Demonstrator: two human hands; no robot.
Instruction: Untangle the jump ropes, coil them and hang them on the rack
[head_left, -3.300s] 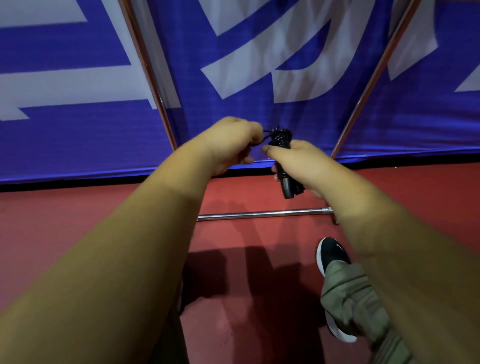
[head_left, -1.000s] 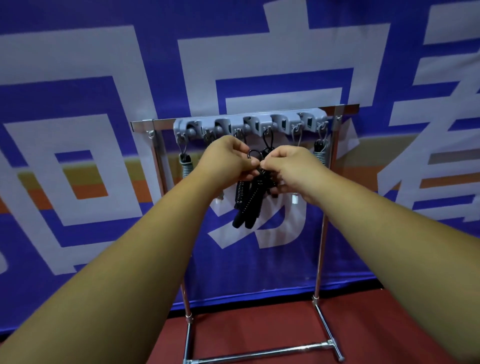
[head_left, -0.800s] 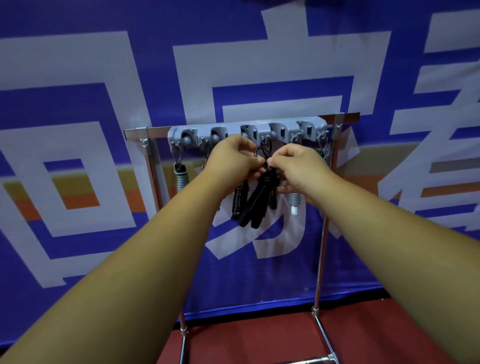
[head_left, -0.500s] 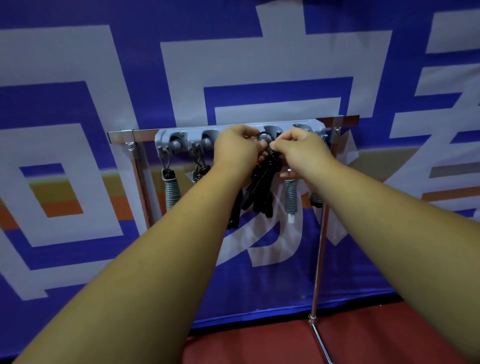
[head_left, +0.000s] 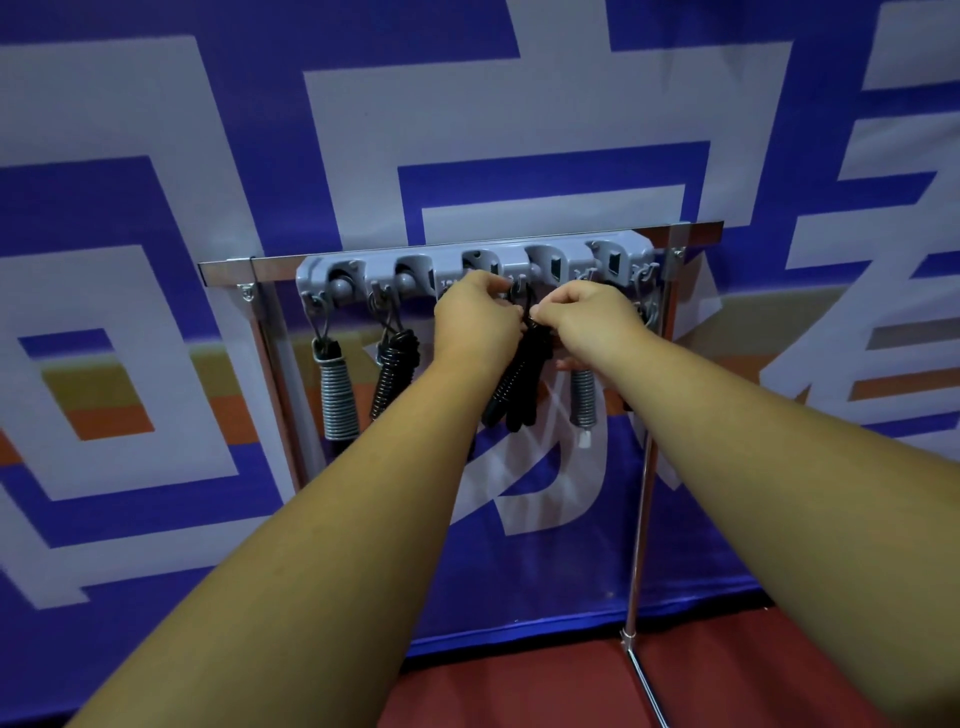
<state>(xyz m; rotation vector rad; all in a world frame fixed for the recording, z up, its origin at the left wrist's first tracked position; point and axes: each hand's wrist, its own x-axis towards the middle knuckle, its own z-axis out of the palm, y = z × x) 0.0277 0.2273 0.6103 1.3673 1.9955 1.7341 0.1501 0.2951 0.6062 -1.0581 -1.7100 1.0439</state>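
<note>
Two bare forearms reach forward from the bottom of the frame over a dark red floor (head_left: 519, 691), meeting at a chrome metal rack (head_left: 640, 519) that stands on it. The left hand (head_left: 475, 322) and right hand (head_left: 587, 317) come together just under the rack's top bar, knuckles almost touching. The fingers of both are curled tight: the left fingers (head_left: 493, 285) are hooked at the top loop of a black coiled jump rope (head_left: 519, 384), and the right fingers pinch the same loop from the other side. The bundle hangs down between the two wrists, its ribbed handles pointing at the floor, its top end raised to a hook near the middle of the long grey plastic hook rail (head_left: 457, 267) fixed along the bar. Whether the loop sits on the hook cannot be told, as the hands cover it.

Three more bundles hang from the rail: a grey spring-wound rope bundle (head_left: 337, 395) at the far left, a second black rope bundle (head_left: 392, 364) just beside it, and a grey rope bundle with a white tip (head_left: 582, 400) behind the right wrist. Behind the rack stretches a blue banner with large white characters (head_left: 467, 130) and orange and tan stripes.
</note>
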